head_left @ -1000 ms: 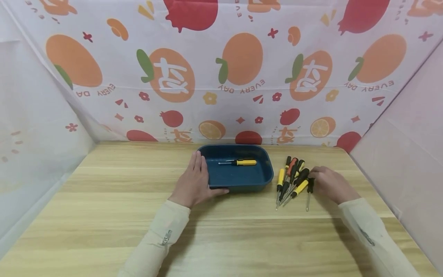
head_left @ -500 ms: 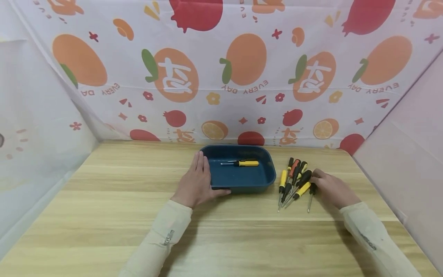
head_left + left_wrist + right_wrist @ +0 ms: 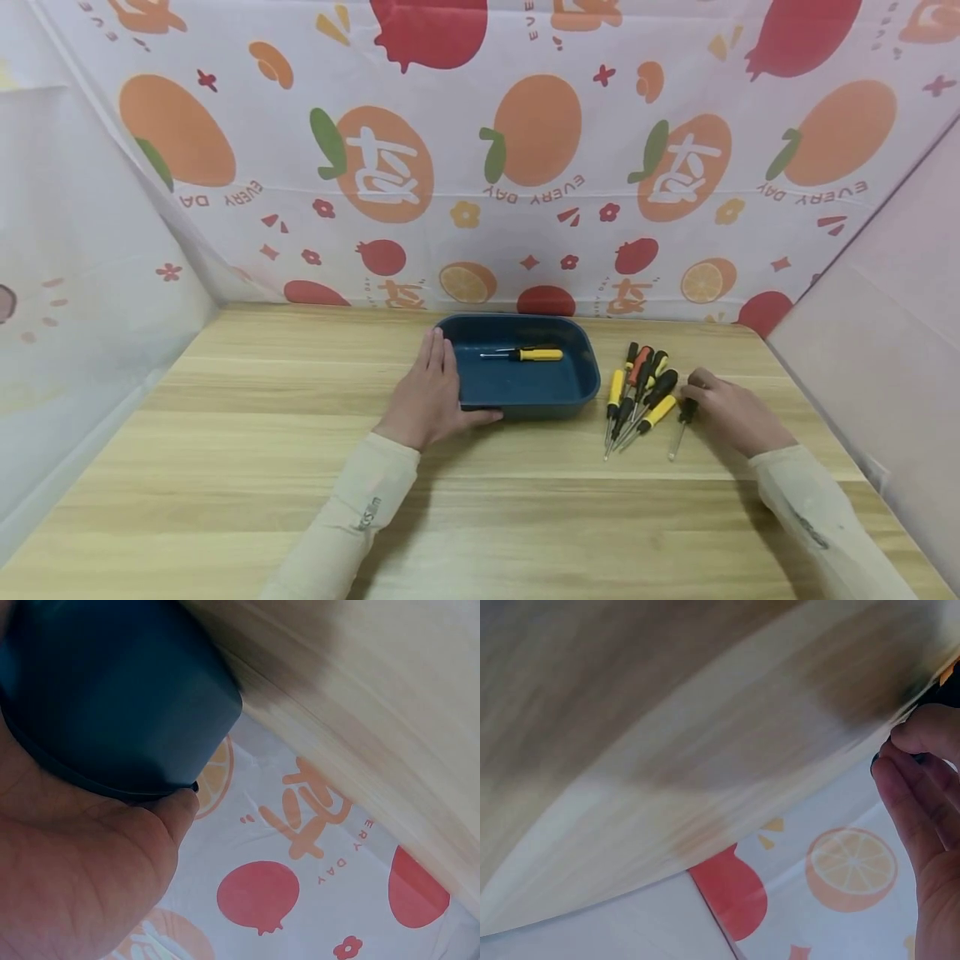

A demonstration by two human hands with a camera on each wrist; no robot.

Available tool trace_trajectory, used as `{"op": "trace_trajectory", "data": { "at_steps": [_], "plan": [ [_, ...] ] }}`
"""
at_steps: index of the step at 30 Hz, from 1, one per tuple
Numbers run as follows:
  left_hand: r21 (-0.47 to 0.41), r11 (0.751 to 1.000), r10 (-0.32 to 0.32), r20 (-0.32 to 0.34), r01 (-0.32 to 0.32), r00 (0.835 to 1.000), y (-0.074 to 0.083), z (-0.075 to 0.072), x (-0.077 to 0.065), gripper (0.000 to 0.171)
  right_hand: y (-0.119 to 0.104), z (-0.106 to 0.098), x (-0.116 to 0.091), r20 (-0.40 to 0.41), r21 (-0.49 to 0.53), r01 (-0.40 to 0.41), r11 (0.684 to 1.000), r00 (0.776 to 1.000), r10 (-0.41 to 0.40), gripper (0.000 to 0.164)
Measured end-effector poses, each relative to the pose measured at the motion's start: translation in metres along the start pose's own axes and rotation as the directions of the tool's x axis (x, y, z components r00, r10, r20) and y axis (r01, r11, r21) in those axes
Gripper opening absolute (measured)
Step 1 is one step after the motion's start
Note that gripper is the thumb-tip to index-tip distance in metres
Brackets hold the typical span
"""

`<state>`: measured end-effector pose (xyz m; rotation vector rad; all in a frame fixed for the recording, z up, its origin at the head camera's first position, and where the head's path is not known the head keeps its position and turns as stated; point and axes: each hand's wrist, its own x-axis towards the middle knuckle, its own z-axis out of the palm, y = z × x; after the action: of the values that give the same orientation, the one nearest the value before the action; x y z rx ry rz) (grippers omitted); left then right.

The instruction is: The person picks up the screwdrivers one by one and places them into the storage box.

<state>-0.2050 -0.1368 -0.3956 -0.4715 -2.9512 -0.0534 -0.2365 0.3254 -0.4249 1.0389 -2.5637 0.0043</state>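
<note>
A dark blue plastic box stands near the back of the table. In it lies a screwdriver with a yellow and black handle, with a dark one partly visible behind it. My left hand rests against the box's front left corner, fingers straight along the left side and thumb along the front. To the right, my right hand pinches the black handle of a screwdriver whose shaft points down toward me. The right wrist view shows thumb and fingertips together on the dark handle.
Beside the right hand lies a pile of several screwdrivers with yellow, black and red handles, shafts mostly pointing toward me. A fruit-patterned cloth hangs behind the wooden table, and pale sheets stand at both sides.
The right hand has drawn the black-handled screwdriver slightly away from the pile, to the right, and its shaft now slants more. The left hand keeps its place on the box. The view has shifted slightly.
</note>
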Motion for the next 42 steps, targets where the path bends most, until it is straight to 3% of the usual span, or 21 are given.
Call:
{"op": "trace_trajectory", "data": {
  "at_steps": [5, 14, 22, 30, 42],
  "plan": [
    [0.003, 1.000, -0.001, 0.007, 0.001, 1.000, 0.000, 0.000, 0.000, 0.130, 0.004, -0.005, -0.005, -0.025, 0.028, 0.017, 0.999, 1.000, -0.016, 0.040],
    [-0.007, 1.000, -0.004, 0.003, 0.004, 1.000, -0.001, -0.002, 0.000, 0.129, 0.007, -0.024, 0.005, -0.161, 0.094, 0.020, 0.995, 0.987, -0.005, 0.038],
    [-0.015, 1.000, -0.011, 0.024, 0.011, 1.000, 0.000, -0.003, 0.002, 0.129, -0.004, -0.036, 0.021, -0.171, 0.199, -0.055, 0.978, 0.981, 0.090, 0.045],
    [-0.009, 1.000, 0.002, 0.006, -0.002, 1.000, 0.001, -0.003, 0.001, 0.129, -0.026, -0.039, 0.062, -0.216, 0.291, -0.076, 0.954, 0.966, 0.143, 0.037],
    [0.009, 1.000, 0.005, 0.000, -0.005, 1.000, 0.000, -0.002, 0.002, 0.129, -0.075, -0.036, 0.139, -0.152, 0.382, -0.036, 0.924, 0.983, 0.101, 0.030]
  ]
}}
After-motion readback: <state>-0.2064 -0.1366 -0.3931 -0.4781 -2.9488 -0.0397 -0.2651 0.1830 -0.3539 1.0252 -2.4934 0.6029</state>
